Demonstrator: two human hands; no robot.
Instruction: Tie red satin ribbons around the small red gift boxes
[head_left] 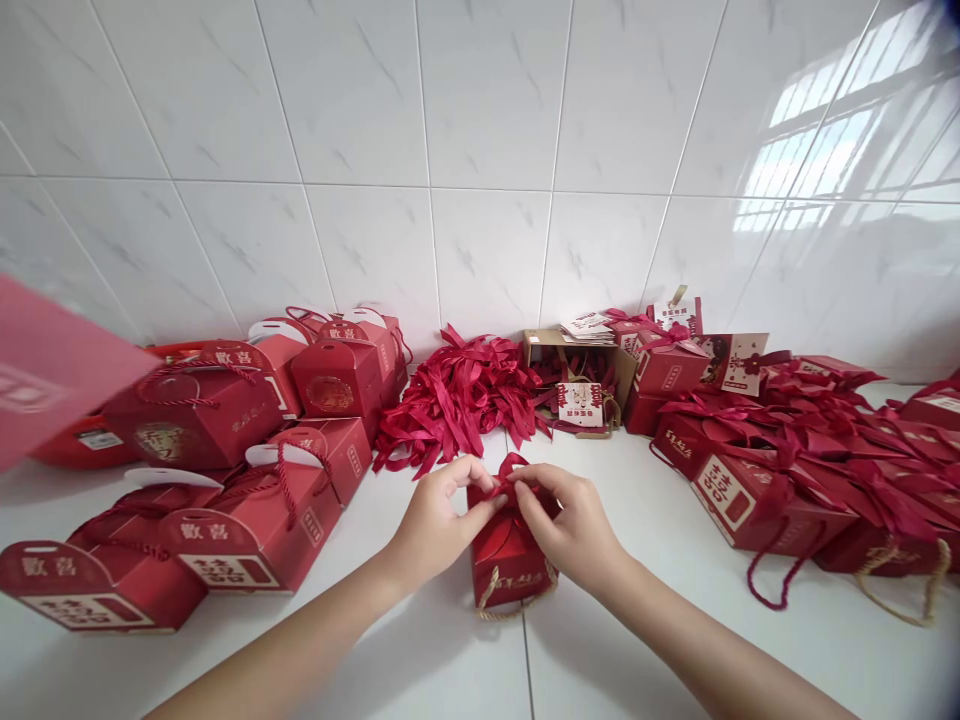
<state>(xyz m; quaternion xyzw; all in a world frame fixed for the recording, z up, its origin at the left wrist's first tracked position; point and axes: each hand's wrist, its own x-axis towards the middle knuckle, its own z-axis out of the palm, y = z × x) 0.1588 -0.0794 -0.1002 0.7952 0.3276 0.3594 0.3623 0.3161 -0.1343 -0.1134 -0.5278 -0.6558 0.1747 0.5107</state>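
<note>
Soft, bright daylight is filling the room, and a window reflection point(817, 130) is glaring off the glossy tiled wall point(487, 90) at right. Pale shadows point(420, 635) are spreading across the white surface point(637, 660) around the forearms point(322, 640). The left hand point(446, 515) and right hand point(574, 515) are showing sharply, while a pink shape point(60, 370) at left is blurring. Tile lines point(699, 98) are slanting outward, and darkness is smudging the right corners.

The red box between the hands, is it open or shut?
Shut, it seems: the red box has its curved flaps folded over, and the left hand and right hand pinch red ribbon on top.
</note>
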